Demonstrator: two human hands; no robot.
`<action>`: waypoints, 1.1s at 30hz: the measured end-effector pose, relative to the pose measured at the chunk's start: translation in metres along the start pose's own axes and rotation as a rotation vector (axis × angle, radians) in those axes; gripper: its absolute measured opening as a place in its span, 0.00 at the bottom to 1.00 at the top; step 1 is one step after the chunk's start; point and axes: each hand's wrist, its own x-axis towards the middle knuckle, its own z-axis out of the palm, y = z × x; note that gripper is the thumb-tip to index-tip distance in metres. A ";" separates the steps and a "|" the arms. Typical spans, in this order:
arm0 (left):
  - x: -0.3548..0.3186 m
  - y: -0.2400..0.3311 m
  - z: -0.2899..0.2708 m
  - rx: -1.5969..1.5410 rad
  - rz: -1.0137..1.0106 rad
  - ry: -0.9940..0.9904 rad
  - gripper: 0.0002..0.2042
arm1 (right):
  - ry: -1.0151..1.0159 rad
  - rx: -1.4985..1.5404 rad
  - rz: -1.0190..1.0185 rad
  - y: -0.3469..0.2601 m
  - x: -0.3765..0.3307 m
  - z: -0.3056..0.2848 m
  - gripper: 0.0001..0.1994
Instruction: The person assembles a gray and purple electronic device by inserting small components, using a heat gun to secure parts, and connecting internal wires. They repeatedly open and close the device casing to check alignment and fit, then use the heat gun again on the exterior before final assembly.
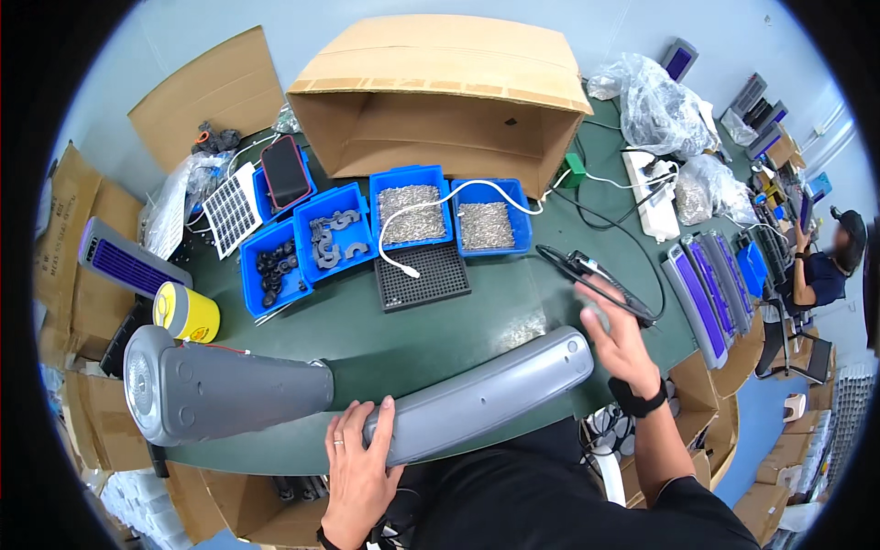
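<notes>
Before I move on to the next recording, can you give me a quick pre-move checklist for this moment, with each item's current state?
1. Left hand steadies the long curved grey plastic housing: ok, gripped at its lower end.
2. Right hand has the black electric screwdriver: cannot tell, it is at the tool but the grip is unclear.
3. Screwdriver cable untangled: cannot tell.
4. Blue plastic bins of small metal screws within view on the green table: ok.
5. Housing fully on the table: not ok, its lower end overhangs the edge.

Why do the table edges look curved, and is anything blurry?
Head view: the fisheye lens bends the green table toward the black rim; lighting is even, shadows soft; the right hand by the black electric screwdriver looks slightly motion-blurred; the left hand on the long grey plastic housing looks sharp.
</notes>
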 end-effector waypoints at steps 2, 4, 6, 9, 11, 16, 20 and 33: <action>0.001 -0.011 0.009 -0.084 0.091 0.059 0.54 | -0.178 0.690 0.250 -0.009 -0.015 0.009 0.24; 0.010 -0.018 0.013 -0.353 0.086 0.081 0.55 | -0.170 1.039 0.264 -0.006 -0.023 0.020 0.31; 0.021 -0.025 0.009 -0.595 -0.019 0.089 0.58 | -0.102 1.104 0.191 -0.008 -0.026 0.024 0.39; 0.031 -0.022 0.024 -1.263 -0.371 0.264 0.30 | -0.187 1.012 0.197 -0.018 -0.027 0.015 0.48; 0.036 -0.034 0.035 -1.379 -0.504 0.243 0.33 | -0.229 1.022 0.215 -0.021 -0.028 0.013 0.44; 0.037 -0.046 0.060 -1.318 -0.570 0.213 0.39 | -0.119 1.055 0.486 -0.041 -0.025 0.018 0.31; 0.038 -0.036 0.056 -1.300 -0.532 0.249 0.40 | -0.087 1.059 0.512 -0.048 -0.022 0.017 0.30; 0.037 -0.037 0.051 -1.279 -0.534 0.287 0.43 | -0.109 1.056 0.525 -0.051 -0.021 0.020 0.32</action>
